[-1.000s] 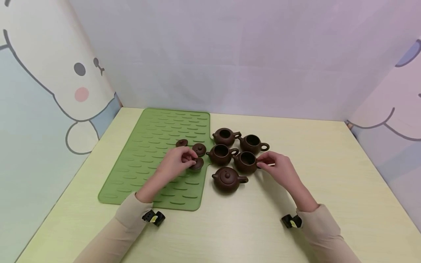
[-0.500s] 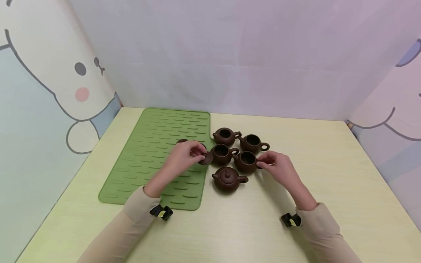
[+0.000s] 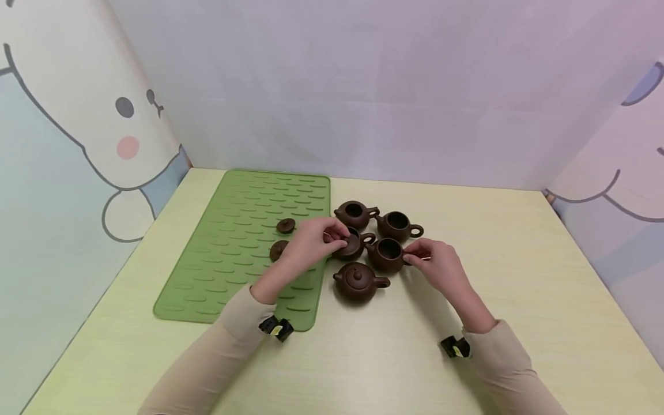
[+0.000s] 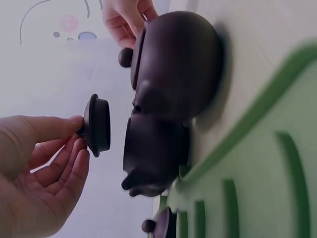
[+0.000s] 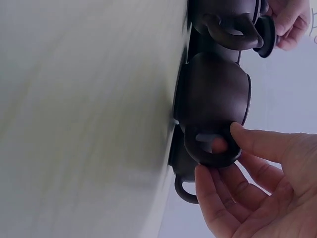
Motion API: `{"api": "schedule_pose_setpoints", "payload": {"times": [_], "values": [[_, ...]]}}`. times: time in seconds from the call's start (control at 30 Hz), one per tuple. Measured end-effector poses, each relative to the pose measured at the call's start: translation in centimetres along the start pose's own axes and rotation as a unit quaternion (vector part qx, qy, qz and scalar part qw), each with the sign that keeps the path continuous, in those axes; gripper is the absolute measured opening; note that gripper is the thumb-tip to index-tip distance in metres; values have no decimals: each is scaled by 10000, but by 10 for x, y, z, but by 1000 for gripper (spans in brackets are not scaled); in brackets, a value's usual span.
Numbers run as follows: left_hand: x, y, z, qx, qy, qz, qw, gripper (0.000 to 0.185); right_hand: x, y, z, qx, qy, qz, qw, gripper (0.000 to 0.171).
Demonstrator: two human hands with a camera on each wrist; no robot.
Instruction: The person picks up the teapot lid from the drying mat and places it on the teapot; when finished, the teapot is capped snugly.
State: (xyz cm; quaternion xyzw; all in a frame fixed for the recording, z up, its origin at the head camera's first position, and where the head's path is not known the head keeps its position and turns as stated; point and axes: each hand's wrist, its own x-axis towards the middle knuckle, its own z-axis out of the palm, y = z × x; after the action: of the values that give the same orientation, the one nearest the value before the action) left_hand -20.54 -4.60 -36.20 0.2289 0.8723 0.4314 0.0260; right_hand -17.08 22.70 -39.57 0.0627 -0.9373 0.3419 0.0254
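Observation:
My left hand (image 3: pixel 313 242) pinches a small dark brown teapot lid (image 4: pixel 100 126) by its knob. In the left wrist view a gap separates the lid from the teapots beside it. From the head, the lid overlaps the left middle open teapot, whose handle (image 3: pixel 369 237) shows. With thumb and fingers, my right hand (image 3: pixel 440 266) grips the looped handle (image 5: pixel 213 153) of another lidless teapot (image 5: pixel 215 91), which stands on the table. Two more open teapots, one at the back left (image 3: pixel 354 214) and one at the back right (image 3: pixel 396 226), stand behind. Nearest me is a teapot with its lid on (image 3: pixel 357 283).
A green ridged mat (image 3: pixel 233 230) lies left of the teapots. On it rest one lid (image 3: pixel 286 225) near the middle and another lid (image 3: pixel 278 250) partly behind my left hand. The pale wood table (image 3: pixel 404 351) meets a plain back wall (image 3: pixel 363 104).
My left hand has lifted the lid off the mat and carried it rightward over the left middle teapot. The right hand stays on its teapot handle.

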Motion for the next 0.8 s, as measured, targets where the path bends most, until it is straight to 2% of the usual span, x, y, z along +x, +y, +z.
{"api": "schedule_pose_setpoints", "payload": {"times": [0.3, 0.8], "values": [[16, 13, 18, -93, -69, 237, 9997, 9, 1, 0, 0, -51, -7, -39, 10000, 7], [34, 15, 49, -56, -137, 675, 9976, 9, 0, -2, -1, -85, -18, -16, 10000, 7]]}}
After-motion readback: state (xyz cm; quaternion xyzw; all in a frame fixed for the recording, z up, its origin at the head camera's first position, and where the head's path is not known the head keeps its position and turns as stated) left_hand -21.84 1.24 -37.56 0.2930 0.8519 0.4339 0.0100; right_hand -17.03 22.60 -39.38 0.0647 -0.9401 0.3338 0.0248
